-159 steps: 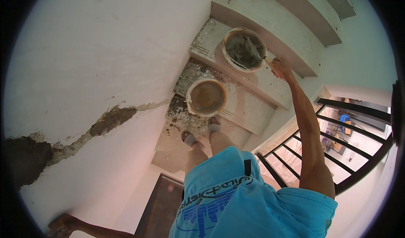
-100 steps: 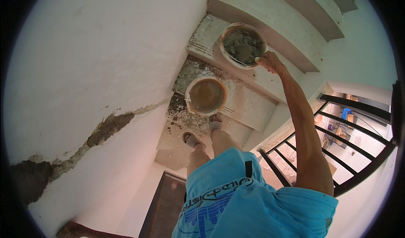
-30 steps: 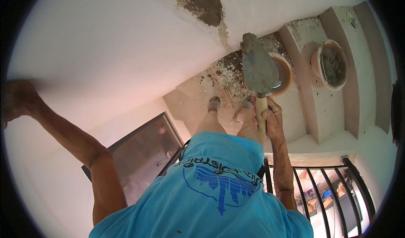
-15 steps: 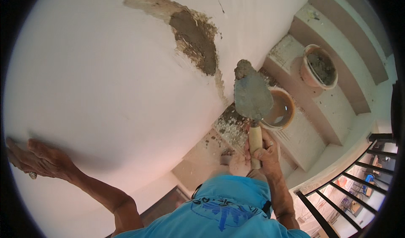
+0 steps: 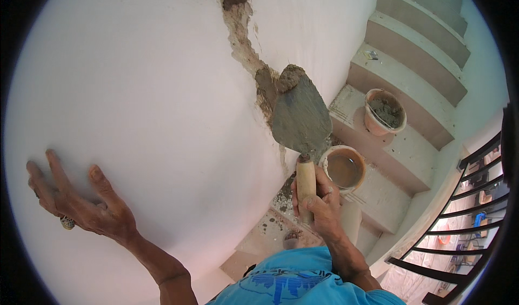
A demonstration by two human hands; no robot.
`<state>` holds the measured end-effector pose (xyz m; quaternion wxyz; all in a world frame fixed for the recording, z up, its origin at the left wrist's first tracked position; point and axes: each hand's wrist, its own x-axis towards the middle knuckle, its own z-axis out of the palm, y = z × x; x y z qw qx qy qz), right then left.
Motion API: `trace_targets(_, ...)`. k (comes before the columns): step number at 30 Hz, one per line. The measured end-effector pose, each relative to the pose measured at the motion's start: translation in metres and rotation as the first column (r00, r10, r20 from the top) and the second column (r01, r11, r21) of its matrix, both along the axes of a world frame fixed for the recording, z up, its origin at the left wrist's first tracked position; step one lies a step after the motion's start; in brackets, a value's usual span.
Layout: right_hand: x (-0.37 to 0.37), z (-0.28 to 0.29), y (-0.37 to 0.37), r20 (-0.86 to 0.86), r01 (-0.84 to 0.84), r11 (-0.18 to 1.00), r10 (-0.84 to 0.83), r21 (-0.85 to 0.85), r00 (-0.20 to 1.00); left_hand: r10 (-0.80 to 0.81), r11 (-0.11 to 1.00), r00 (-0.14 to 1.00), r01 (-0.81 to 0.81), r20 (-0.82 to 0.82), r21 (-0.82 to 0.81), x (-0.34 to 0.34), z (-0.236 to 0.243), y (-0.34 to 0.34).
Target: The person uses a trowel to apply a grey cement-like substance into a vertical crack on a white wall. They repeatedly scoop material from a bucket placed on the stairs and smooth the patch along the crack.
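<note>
My right hand is wrapped round the pale wooden handle of a trowel. A lump of wet grey mortar sits at the blade's tip, right by the rough channel in the white wall; whether it touches the channel I cannot tell. Darker mortar fills parts of that channel, at its top and beside the trowel tip. Spread against the wall on the left is my left hand, fingers apart, with a ring on one finger and nothing held.
A bucket of brownish water stands on a stair just beyond my right hand. One step higher is a tub of grey mortar. Curved stairs rise at the right, and a black railing borders the lower right. Crumbs litter the steps along the wall.
The trowel has come up to the wall channel, its mortar-laden tip now beside it. My left hand's fingers have spread on the wall. The view has shifted, showing more stairs.
</note>
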<state>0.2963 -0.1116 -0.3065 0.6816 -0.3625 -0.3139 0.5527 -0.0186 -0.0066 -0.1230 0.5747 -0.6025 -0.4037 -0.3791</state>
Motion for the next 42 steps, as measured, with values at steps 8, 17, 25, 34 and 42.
trace_targets(8, -0.018, 0.004, 0.014, -0.057, 0.020, 0.997, -0.016, 0.070, 0.998, -0.005, 1.000, 0.999, 0.005, 0.035, 0.003, 0.001, -0.003, -0.003)
trace_targets(17, -0.044, 0.042, 0.021, 0.037, 0.140, 0.987, -0.144, 0.082, 0.989, -0.050, 0.998, 0.998, 0.051, 0.047, -0.026, 0.002, -0.001, -0.009)
trace_targets(25, -0.054, 0.078, 0.052, 0.297, 0.286, 0.952, -0.307, 0.112, 0.904, -0.056, 0.997, 0.993, 0.061, 0.101, -0.047, 0.006, -0.002, -0.011)
trace_targets(34, -0.075, 0.073, 0.081, 0.785, 0.394, 0.764, -0.601, 0.510, 0.149, -0.042, 0.996, 0.991, 0.051, 0.124, -0.075, 0.005, -0.003, -0.012)
trace_targets(42, -0.078, 0.098, 0.067, 0.879, 0.320, 0.853, -0.465, 0.412, 0.109, -0.068, 0.993, 0.991, 0.078, 0.115, -0.086, 0.003, -0.002, -0.013)
